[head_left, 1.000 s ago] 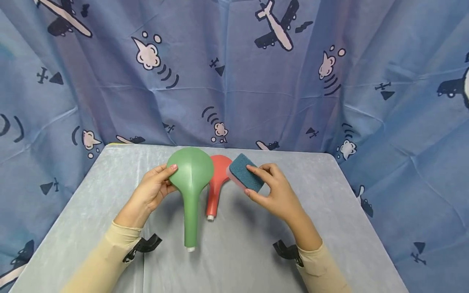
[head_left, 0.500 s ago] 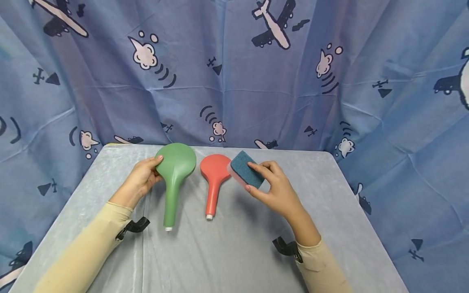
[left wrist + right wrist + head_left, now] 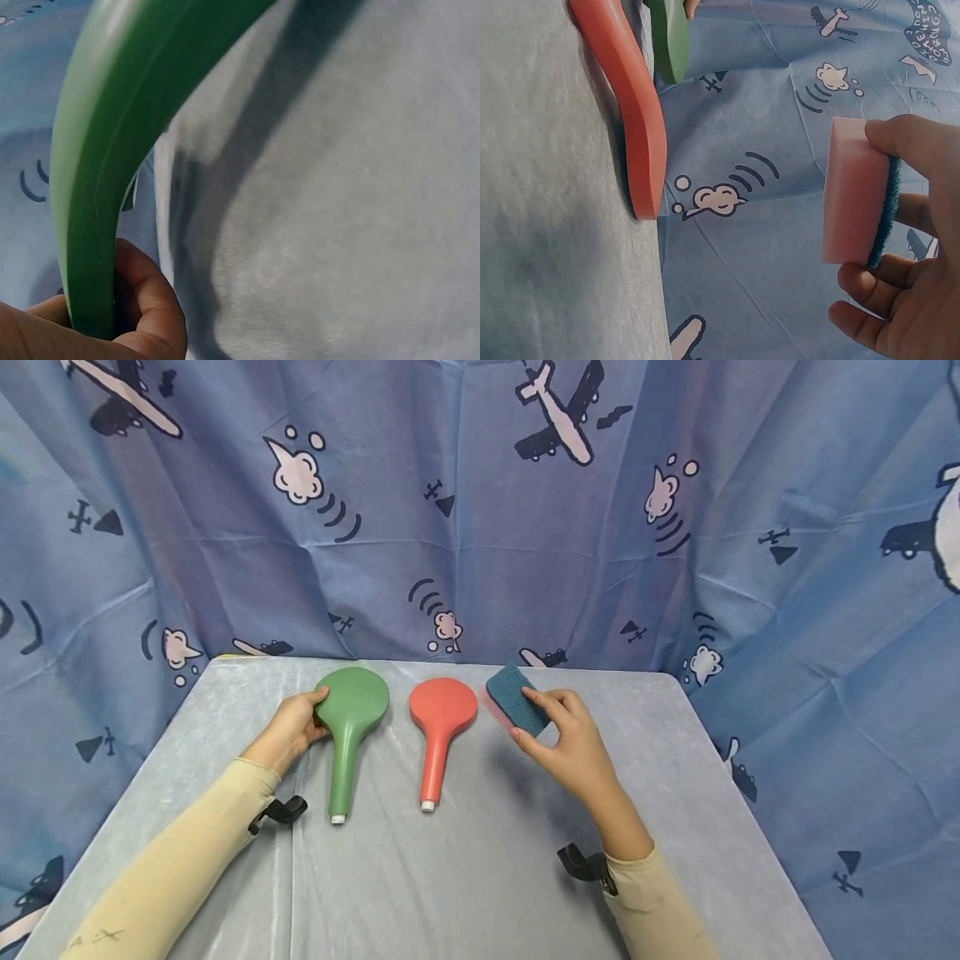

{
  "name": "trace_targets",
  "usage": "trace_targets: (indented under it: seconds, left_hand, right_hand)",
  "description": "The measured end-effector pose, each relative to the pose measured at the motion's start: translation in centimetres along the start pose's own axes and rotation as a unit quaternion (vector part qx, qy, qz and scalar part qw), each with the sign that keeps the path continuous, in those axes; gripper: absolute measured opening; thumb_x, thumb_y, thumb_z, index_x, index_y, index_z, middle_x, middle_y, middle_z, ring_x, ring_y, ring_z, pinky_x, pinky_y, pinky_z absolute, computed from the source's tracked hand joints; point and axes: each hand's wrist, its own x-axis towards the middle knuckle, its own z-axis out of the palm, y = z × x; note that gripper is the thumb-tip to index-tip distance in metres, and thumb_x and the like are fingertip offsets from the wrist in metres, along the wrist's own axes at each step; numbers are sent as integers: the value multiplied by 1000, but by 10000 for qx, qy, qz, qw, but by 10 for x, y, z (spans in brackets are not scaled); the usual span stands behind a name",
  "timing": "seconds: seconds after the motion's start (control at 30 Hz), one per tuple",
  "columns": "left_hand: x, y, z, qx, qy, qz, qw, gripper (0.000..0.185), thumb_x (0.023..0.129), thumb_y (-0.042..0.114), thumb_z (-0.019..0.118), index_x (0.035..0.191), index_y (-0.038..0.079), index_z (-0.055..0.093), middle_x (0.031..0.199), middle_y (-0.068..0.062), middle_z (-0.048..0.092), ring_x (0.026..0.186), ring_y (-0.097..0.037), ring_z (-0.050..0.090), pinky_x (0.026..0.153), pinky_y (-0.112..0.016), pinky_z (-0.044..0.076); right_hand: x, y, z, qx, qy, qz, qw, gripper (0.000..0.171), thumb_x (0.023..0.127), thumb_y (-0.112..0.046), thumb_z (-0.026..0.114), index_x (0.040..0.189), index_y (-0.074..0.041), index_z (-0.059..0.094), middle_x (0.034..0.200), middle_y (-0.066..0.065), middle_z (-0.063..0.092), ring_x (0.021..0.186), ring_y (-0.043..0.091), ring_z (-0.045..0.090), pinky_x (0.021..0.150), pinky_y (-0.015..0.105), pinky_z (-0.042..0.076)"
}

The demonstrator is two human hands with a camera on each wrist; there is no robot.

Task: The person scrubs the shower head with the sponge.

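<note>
On the grey table, the left hand curls round the head of the green shower head, thumb on top, so its handle points back toward the person; it looks to lie on the cloth, though contact is hard to confirm. Just beside it, apart, the red shower head lies flat and untouched, handle the same way. Right of that, the right hand pinches the sponge between thumb and fingers, clear of the table, blue scrub face against the fingers, pink foam outward in the wrist view. Behind hangs a blue curtain.
</note>
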Motion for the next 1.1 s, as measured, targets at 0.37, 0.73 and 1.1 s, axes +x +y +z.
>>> trace_targets:
  seconds: [0.37,0.73,1.1]
  left_hand:
    - [14,-1,-3,367,16,-269,9990,19,109,26,47,112,8,49,84,2,63,78,-9,64,71,-29,58]
    - [15,4,-5,731,-172,-595,9954,24,110,26,45,116,3,48,79,-1,67,73,-10,67,70,-32,60]
    - [0,10,-3,1481,-118,-310,9884,68,109,23,46,158,-10,13,150,-30,46,130,-28,58,110,-42,47]
  right_hand:
    - [4,1,-1,-5,37,-11,10000,62,89,-39,80,144,-20,60,127,10,56,109,24,57,89,45,52]
    - [1,0,0,-23,-95,55,9999,63,89,-39,81,145,-20,59,128,11,55,110,25,56,90,45,53]
    - [0,2,-1,-69,-16,81,9999,63,89,-40,81,144,-20,60,127,9,56,109,23,56,88,43,53]
